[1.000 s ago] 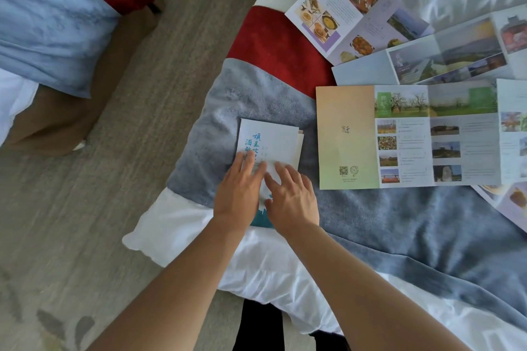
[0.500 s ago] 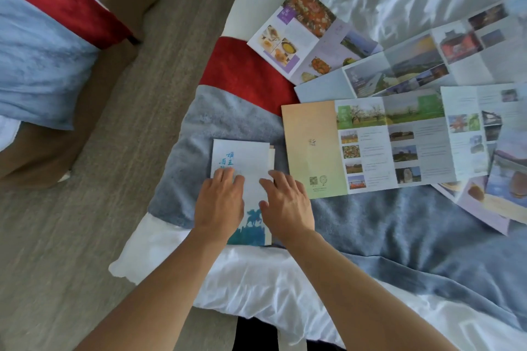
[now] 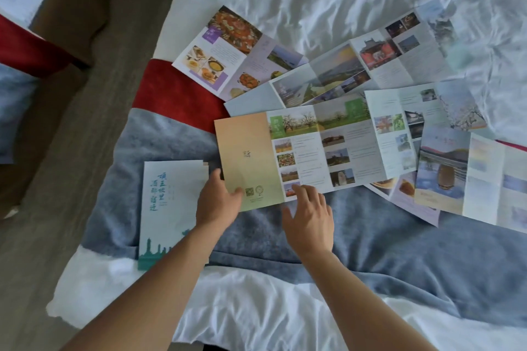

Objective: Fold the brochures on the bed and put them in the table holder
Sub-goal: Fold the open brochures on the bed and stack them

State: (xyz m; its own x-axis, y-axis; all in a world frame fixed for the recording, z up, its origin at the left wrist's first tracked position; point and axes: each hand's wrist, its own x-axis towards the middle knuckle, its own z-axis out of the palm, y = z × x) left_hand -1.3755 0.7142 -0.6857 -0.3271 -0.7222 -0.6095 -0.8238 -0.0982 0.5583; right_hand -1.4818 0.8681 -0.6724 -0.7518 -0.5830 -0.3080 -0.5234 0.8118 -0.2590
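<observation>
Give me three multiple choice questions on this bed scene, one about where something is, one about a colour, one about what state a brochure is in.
1. Where does the folded brochure lie?
A. left of the left hand
B. on the red band
C. under the right hand

2. What colour is the cover panel of the orchard brochure that the left hand touches?
A. purple
B. orange fading to green
C. black

3. What state is the orchard brochure in?
A. folded shut
B. crumpled
C. spread open

Answers: 1 A, it rests on the grey blanket beside that hand. 2 B, the panel shades from orange to green. 3 C, several panels lie flat, the right hand at its near edge.
</observation>
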